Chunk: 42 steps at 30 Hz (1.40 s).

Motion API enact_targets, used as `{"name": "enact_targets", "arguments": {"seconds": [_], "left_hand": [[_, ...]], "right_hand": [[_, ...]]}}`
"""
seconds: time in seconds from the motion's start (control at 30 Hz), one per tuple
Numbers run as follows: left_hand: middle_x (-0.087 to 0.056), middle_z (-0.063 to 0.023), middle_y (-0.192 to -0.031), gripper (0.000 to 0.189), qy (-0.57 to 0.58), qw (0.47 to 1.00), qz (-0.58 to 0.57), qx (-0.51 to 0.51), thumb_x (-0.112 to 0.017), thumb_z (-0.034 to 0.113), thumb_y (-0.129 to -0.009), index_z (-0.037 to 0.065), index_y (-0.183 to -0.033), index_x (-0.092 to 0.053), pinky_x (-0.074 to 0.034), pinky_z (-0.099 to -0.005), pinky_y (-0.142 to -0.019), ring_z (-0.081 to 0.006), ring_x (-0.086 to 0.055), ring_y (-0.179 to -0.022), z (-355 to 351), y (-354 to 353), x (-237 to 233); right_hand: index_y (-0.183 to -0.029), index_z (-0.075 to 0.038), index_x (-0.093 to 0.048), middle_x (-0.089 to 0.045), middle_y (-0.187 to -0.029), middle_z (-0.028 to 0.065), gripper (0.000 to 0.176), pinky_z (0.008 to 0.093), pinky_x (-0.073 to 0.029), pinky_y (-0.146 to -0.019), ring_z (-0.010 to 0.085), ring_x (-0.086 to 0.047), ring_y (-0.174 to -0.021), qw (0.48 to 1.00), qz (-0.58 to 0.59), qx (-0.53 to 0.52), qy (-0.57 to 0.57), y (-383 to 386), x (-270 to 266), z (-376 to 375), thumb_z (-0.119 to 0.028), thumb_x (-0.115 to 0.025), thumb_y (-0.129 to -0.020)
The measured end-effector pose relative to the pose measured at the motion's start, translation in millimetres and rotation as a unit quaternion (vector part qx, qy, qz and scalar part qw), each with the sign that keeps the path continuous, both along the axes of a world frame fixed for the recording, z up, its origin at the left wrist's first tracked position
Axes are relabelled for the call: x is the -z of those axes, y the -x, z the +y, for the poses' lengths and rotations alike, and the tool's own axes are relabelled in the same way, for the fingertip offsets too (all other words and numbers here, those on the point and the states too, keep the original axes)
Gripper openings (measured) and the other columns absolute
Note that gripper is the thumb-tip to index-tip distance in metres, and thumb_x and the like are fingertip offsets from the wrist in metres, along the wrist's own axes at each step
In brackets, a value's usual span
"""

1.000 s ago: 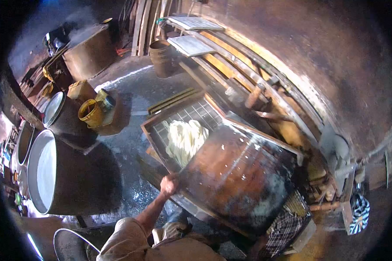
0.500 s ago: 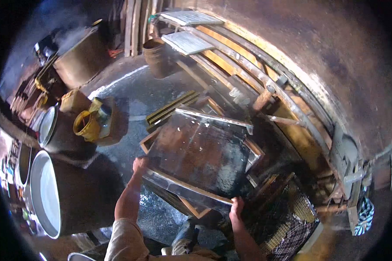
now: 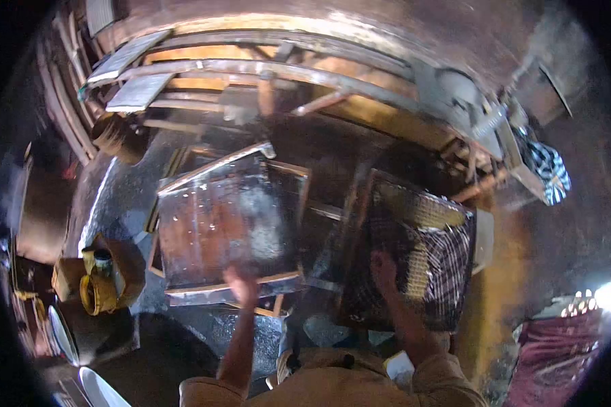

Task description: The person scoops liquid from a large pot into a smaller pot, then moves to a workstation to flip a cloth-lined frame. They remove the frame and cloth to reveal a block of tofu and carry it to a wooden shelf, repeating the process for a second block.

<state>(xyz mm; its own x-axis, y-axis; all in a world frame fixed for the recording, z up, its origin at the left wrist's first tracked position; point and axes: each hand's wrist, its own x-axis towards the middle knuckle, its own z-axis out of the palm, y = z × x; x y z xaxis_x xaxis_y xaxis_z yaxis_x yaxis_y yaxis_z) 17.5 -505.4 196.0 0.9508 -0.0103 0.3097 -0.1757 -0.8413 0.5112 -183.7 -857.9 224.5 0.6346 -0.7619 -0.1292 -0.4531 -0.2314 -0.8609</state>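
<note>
My left hand (image 3: pixel 243 286), blurred by motion with its fingers loosely apart, is over the near edge of a worn wooden board (image 3: pixel 214 224). This board has raised strips along its far and near edges and a pale wet patch at its right. It lies across a wooden frame (image 3: pixel 304 186) that shows around its sides. My right hand (image 3: pixel 383 268) is over the left part of a dark-framed tray (image 3: pixel 470 271), its fingers smeared and dark. Inside the tray are a checked cloth (image 3: pixel 448 261) and a yellowish woven mesh (image 3: pixel 417 264).
A long pole rack (image 3: pixel 231 66) with pale flat panels (image 3: pixel 139 93) runs along the wall. A rusty bucket (image 3: pixel 119 138) stands at the back left. Nearer are a yellow container (image 3: pixel 98 295) and large round vessels. A striped cloth (image 3: pixel 546 169) hangs at the right.
My view has swung to the right. Both hands held the wooden board's near edge before; my left hand has come off its left corner, and my right hand has moved over to the dark-framed tray.
</note>
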Motion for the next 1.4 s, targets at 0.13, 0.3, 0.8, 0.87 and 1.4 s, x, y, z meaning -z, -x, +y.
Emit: {"name": "enact_targets", "arguments": {"seconds": [0.13, 0.3, 0.8, 0.87, 1.4], "left_hand": [[-0.048, -0.0145, -0.104, 0.05, 0.154, 0.904, 0.21, 0.339, -0.066, 0.014, -0.067, 0.007, -0.113, -0.047, -0.039, -0.0393, -0.083, -0.0309, -0.047, -0.097, -142, 125, -77], [-0.039, -0.016, -0.113, 0.046, -0.014, 0.873, 0.21, 0.44, -0.064, 0.027, -0.071, 0.007, -0.11, -0.049, -0.036, -0.0507, -0.08, -0.0335, -0.04, -0.102, -220, 246, -73], [-0.056, -0.0127, -0.093, 0.021, 0.235, 0.904, 0.285, 0.217, -0.056, 0.014, -0.076, 0.01, -0.096, -0.054, -0.044, -0.0397, -0.067, -0.0318, -0.055, -0.082, -238, 257, -10], [-0.055, -0.0073, -0.081, 0.013, 0.586, 0.702, 0.381, 0.137, -0.053, 0.007, -0.08, 0.005, -0.093, -0.053, -0.044, -0.0297, -0.067, -0.0182, -0.054, -0.076, -202, 234, -26], [-0.054, -0.0142, -0.092, 0.033, 0.117, 0.954, 0.053, 0.269, -0.062, 0.006, -0.067, 0.004, -0.099, -0.052, -0.043, -0.0377, -0.077, -0.0308, -0.053, -0.089, -225, 225, -59]], "right_hand": [[-0.104, -0.006, -0.058, -0.058, -0.085, 0.0121, 0.028, 0.0357, -0.045, -0.067, 0.0266, -0.055, -0.075, 0.959, 0.19, -0.042, 0.206, 45, 3, -114, -0.016, -0.056, -0.078], [-0.125, -0.002, -0.039, -0.036, -0.128, 0.0231, 0.065, 0.0422, -0.034, -0.093, 0.0363, -0.036, -0.117, 0.9, 0.287, -0.113, 0.31, 42, 3, -194, -0.043, -0.054, -0.076], [-0.118, 0.008, -0.039, -0.05, -0.104, 0.0269, 0.058, 0.0418, -0.043, -0.084, 0.0369, -0.05, -0.099, 0.942, 0.28, -0.182, 0.025, -20, -8, -88, -0.013, -0.063, -0.069], [-0.102, 0.005, -0.046, -0.055, -0.086, 0.0152, 0.034, 0.035, -0.049, -0.064, 0.0248, -0.056, -0.076, 0.966, 0.058, -0.152, -0.199, -54, -34, -86, -0.003, -0.057, -0.07], [-0.136, -0.008, -0.018, 0.001, -0.143, 0.0123, 0.1, 0.0559, -0.025, -0.096, 0.0422, -0.008, -0.128, 0.787, 0.371, -0.425, 0.25, 205, -65, -193, -0.062, -0.062, -0.064]]}}
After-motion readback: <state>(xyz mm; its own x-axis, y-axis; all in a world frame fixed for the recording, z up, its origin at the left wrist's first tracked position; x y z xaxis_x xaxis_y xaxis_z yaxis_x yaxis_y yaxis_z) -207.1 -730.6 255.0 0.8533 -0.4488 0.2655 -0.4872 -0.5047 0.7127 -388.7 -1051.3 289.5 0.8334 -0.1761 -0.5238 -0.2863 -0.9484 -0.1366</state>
